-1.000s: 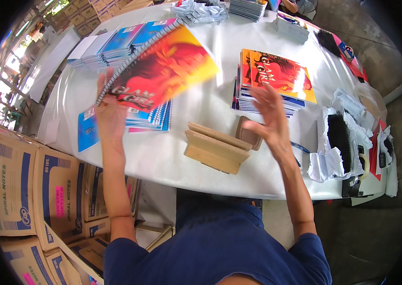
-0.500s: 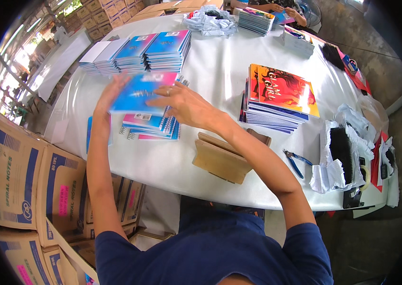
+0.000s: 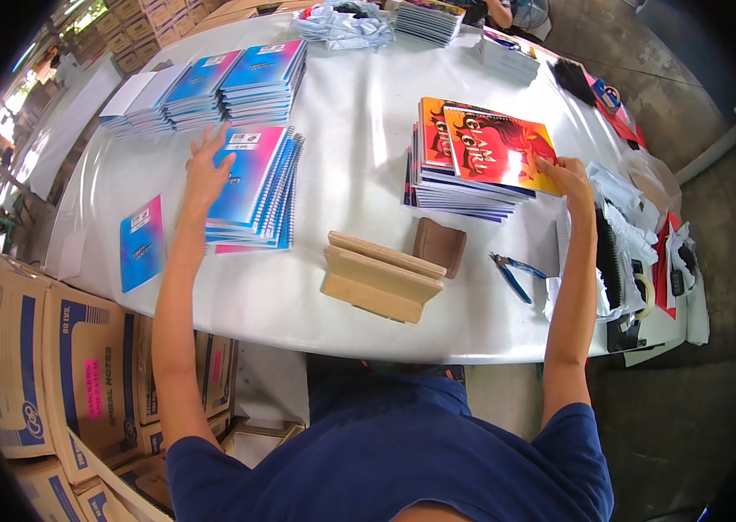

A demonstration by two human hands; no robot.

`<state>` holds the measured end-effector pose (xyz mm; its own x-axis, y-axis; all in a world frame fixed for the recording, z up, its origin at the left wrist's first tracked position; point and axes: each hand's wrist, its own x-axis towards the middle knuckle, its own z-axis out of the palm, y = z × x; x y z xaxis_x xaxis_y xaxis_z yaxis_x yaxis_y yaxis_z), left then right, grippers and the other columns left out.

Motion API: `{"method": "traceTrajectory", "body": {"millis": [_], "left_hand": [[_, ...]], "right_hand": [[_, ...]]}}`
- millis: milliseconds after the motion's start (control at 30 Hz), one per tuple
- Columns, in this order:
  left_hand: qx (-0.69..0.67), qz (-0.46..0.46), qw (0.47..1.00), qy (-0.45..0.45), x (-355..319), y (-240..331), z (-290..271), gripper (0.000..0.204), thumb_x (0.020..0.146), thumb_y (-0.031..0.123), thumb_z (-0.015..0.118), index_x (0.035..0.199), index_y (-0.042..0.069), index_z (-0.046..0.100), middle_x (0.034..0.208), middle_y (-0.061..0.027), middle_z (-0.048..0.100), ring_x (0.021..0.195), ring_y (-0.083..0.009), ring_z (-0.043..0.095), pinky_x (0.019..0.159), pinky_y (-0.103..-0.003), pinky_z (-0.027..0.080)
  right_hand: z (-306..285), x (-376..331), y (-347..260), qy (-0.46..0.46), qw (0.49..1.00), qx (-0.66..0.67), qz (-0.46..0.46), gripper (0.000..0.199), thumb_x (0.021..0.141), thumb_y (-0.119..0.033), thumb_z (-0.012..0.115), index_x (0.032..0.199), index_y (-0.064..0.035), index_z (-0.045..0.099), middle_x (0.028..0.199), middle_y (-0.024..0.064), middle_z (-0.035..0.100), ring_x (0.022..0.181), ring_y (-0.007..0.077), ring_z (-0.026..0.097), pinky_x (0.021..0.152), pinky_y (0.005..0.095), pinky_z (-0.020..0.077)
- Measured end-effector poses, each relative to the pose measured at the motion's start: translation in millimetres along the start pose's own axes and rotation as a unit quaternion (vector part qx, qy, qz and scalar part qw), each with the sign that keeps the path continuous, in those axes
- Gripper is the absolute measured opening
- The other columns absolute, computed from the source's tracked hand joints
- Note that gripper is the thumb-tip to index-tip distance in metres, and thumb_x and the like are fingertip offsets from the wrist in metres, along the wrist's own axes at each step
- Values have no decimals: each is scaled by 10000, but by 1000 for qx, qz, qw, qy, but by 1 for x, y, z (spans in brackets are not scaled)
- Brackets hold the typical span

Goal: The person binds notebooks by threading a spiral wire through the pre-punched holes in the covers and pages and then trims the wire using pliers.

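Note:
My left hand (image 3: pixel 205 167) rests along the left edge of a pile of blue-and-pink spiral notebooks (image 3: pixel 255 187), fingers spread and thumb lying on the top cover. Over on the right, my right hand (image 3: pixel 570 180) pinches the right corner of the top red-and-orange notebook (image 3: pixel 498 143). That notebook sits askew on a stack of notebooks (image 3: pixel 463 196) whose page edges face me. Between the two piles and closer to me stands a light-brown grooved wooden block (image 3: pixel 381 277). A dark brown curved piece (image 3: pixel 440 246) lies behind its right end.
Blue-handled cutters (image 3: pixel 514 277) lie right of the block. One blue-and-pink notebook (image 3: pixel 141 244) lies at the left edge, with several notebook stacks (image 3: pixel 263 74) behind. Crumpled paper and black coils (image 3: pixel 616 270) fill the right edge. Cartons (image 3: pixel 89 365) stand below left; another person's arm (image 3: pixel 500 13) shows far back.
The blue-and-pink notebook both hands held now lies on its pile. My right hand has crossed right to the red-and-orange notebook; my left stays at the pile. The whole view has shifted.

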<state>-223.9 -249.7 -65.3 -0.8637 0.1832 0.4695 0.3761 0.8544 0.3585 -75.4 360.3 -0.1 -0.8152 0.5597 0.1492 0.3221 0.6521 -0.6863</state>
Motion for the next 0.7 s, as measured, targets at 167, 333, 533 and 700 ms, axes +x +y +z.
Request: {"method": "traceTrajectory", "body": {"millis": [167,333,533,700], "left_hand": [[-226,93,969,45,-14,148,1,682,882,272,684,1488,183,386,1507,-205,383,1440,-404,253,1149,-440,256],[-596,6,785,-170,-52,240,-33,627,909,325,673,1428,52,452,1451,-177,464,1342,-261,444,1087,-378,363],[-595,106,743,-287,-66,239,-52,737,872,442,658,1395,-31,447,1356,-184,549,1254,-288,537,1003,-400,471],[-622,91,722,-290,-75,229,-50,737,862,447,649,1378,-42,457,1365,-190,537,1245,-385,533,1053,-464,437]], "right_hand": [[-21,-46,-35,25,967,230,-107,229,824,-169,757,960,4,692,822,60,700,713,114,627,642,266,479],[21,-182,-82,32,859,490,-146,270,826,-37,747,1072,16,649,910,55,706,830,124,645,801,273,505],[68,-255,-44,-42,818,558,-131,192,819,60,725,1001,32,673,1042,112,679,923,157,636,827,292,525],[54,-263,-56,-27,882,417,-216,187,836,65,698,1009,34,635,1035,147,673,933,177,630,819,299,525]]}}
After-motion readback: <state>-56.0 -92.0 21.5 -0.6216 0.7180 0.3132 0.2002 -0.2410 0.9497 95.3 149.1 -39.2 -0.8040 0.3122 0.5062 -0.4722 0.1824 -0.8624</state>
